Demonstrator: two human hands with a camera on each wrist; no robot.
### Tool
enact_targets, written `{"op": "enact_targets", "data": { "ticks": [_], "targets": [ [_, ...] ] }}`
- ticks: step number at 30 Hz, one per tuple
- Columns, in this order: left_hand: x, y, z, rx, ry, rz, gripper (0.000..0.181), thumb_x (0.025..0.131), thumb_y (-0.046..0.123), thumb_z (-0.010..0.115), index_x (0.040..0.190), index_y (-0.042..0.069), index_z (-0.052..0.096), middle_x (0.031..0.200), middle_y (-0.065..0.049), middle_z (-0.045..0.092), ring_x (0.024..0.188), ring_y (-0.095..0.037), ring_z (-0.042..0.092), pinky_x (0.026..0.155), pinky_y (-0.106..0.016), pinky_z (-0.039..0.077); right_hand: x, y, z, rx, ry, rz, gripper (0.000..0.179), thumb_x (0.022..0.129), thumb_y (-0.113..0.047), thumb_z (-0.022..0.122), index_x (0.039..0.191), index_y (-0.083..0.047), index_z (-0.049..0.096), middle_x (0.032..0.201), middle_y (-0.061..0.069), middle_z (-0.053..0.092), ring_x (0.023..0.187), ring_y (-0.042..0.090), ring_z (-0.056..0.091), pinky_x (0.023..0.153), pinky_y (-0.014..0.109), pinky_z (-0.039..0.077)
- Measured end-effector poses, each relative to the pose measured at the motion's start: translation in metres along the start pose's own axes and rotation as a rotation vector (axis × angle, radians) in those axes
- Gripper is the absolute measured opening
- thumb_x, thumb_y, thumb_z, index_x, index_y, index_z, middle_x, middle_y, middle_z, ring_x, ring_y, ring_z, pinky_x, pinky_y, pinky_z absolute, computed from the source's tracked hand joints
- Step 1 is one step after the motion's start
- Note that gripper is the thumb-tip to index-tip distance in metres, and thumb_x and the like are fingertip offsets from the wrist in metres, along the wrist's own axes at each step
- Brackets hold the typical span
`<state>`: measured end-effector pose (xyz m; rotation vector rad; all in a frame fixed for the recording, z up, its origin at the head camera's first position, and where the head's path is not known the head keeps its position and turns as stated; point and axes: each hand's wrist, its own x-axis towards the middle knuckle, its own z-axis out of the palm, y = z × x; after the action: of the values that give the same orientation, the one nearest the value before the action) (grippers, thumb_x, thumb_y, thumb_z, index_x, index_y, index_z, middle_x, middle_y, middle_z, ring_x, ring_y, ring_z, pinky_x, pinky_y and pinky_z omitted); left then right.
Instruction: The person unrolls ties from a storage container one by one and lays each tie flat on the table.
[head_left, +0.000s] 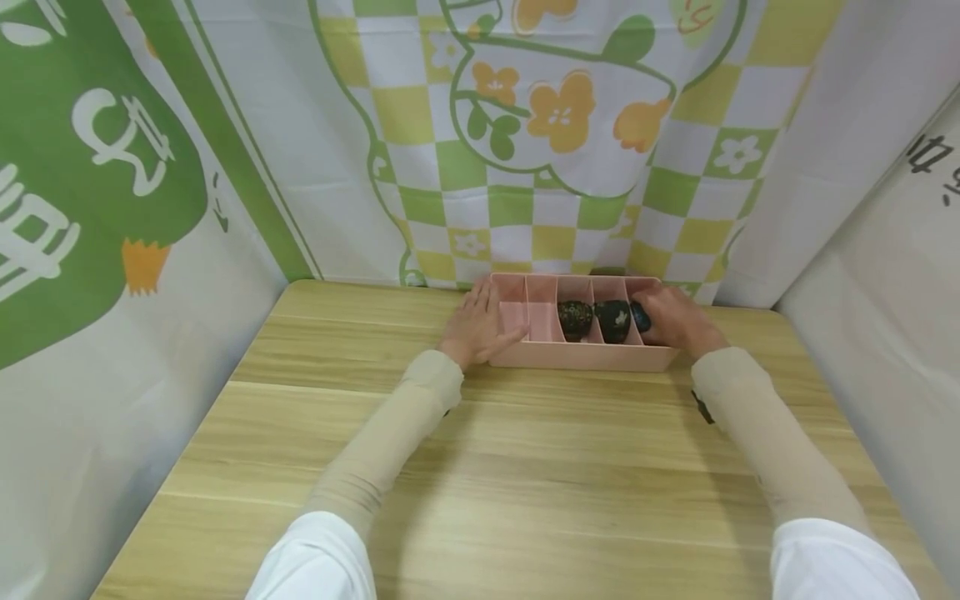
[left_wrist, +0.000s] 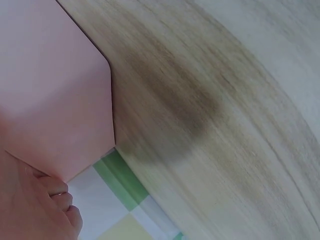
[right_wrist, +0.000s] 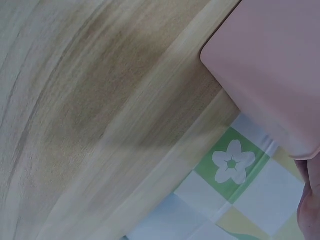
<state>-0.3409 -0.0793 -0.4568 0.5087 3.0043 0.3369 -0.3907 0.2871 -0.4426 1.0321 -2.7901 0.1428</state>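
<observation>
A pink box [head_left: 581, 358] with a row of compartments stands at the back of the table. My left hand [head_left: 474, 327] rests on its left end, fingers straight along the end wall and thumb over the front rim. My right hand [head_left: 670, 317] reaches into the rightmost compartment and pinches a dark blue object [head_left: 640, 317], mostly hidden by the hand. In the compartments left of it sit a dark rounded item with a pale flower [head_left: 615, 322] and a dark speckled one [head_left: 575, 321]. In the wrist views, the hands [left_wrist: 37, 200] [right_wrist: 312, 195] appear at the box's ends.
A wooden table [head_left: 540, 467] stretches in front of the box. Right behind it hangs a green and white checked cloth [head_left: 525, 208]. Cloth walls [head_left: 97, 367] rise on the left and right sides.
</observation>
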Motion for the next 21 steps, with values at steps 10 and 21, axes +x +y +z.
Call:
{"op": "enact_targets", "data": {
  "ticks": [10, 21],
  "targets": [
    [0.0, -0.001, -0.002, -0.01, -0.001, 0.001, 0.103, 0.105, 0.069, 0.039, 0.167, -0.005, 0.001, 0.177, -0.022, -0.003, 0.167, -0.034, 0.0, 0.136, -0.046, 0.007, 0.001, -0.001, -0.003, 0.024, -0.048, 0.056, 0.046, 0.072, -0.018, 0.093, 0.106, 0.004, 0.072, 0.109, 0.024, 0.074, 0.103, 0.046, 0.071, 0.091, 0.06, 0.057],
    [0.003, -0.003, 0.0, 0.003, 0.009, 0.012, 0.102, 0.105, 0.068, 0.04, 0.167, -0.005, 0.002, 0.177, -0.023, -0.002, 0.167, -0.035, 0.001, 0.136, -0.046, 0.008, 0.002, 0.0, -0.012, 0.063, -0.031, 0.055, 0.043, 0.07, -0.009, 0.091, 0.105, 0.005, 0.071, 0.1, 0.022, 0.075, 0.092, 0.04, 0.071, 0.08, 0.054, 0.058]
  ]
}}
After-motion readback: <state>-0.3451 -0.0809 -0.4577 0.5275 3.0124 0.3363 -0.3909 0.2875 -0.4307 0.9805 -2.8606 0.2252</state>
